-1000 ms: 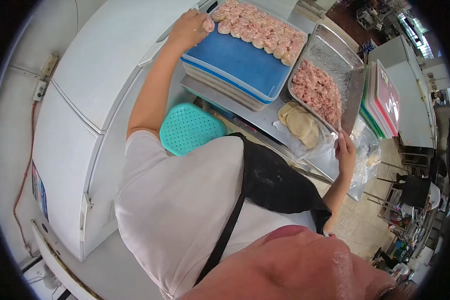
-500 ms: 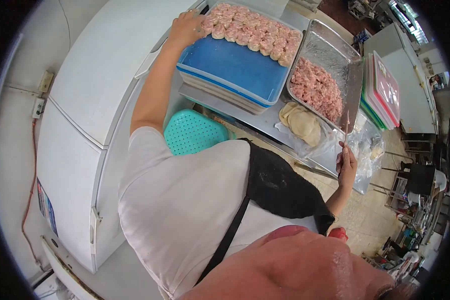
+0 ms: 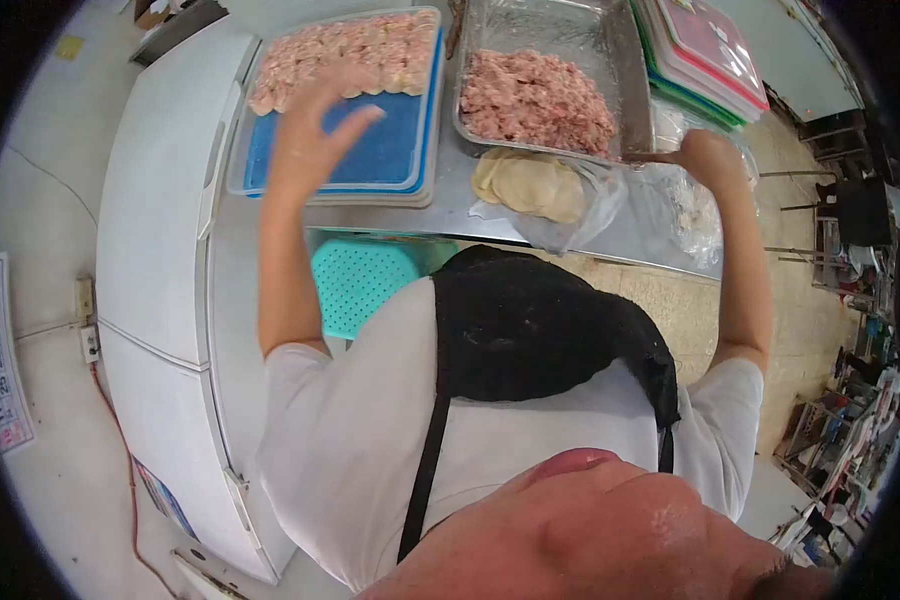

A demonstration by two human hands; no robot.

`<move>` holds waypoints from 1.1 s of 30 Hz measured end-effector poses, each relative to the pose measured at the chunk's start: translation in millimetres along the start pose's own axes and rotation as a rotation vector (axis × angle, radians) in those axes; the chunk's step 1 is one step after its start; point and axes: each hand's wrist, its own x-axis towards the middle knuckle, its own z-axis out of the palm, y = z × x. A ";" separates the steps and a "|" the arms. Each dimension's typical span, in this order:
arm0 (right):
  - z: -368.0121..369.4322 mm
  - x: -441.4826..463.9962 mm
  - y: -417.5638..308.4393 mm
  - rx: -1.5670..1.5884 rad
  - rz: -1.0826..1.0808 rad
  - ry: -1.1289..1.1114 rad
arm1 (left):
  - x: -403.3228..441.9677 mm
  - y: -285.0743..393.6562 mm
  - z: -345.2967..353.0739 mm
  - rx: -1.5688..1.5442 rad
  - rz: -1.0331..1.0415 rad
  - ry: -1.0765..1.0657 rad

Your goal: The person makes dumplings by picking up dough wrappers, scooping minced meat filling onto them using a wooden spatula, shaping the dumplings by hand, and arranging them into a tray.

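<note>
My left hand [image 3: 318,125], slightly blurred, is over the blue tray [image 3: 390,140] with thumb and fingers apart and nothing visible in it. Rows of meat-topped dumplings [image 3: 390,45] cover the tray's far part. My right hand [image 3: 708,157] is closed round a thin stick-like tool [image 3: 652,157], whose tip is by the near corner of the metal pan. In that metal pan [image 3: 635,90] lies a heap of ground meat [image 3: 535,100]. Round dough wrappers [image 3: 532,187] lie on a plastic bag just in front of the pan.
Stacked colored lids [image 3: 710,50] stand right of the pan. A clear plastic bag [image 3: 698,215] lies on the metal table [image 3: 450,215] at the right. A turquoise perforated stool [image 3: 365,285] is below the table edge, and a white refrigerator [image 3: 155,220] stands at the left.
The view has turned, so the table looks more level. My left hand has left the tray's outer edge and opened over the tray. My right hand still holds the tool, now laid more sideways.
</note>
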 end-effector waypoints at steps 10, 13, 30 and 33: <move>38.8 31.1 -6.5 -0.004 -0.371 0.316 | -45.7 18.9 233.4 -0.209 0.044 -0.355; 38.7 46.2 2.0 0.038 -0.397 0.437 | -55.3 24.4 258.9 -0.041 0.065 -0.246; 63.0 45.6 28.8 0.095 -0.574 0.267 | -15.4 61.9 249.3 -0.089 -0.114 -0.311; 44.5 28.4 45.5 0.062 -0.565 0.283 | -8.7 76.9 269.5 -0.077 0.042 -0.455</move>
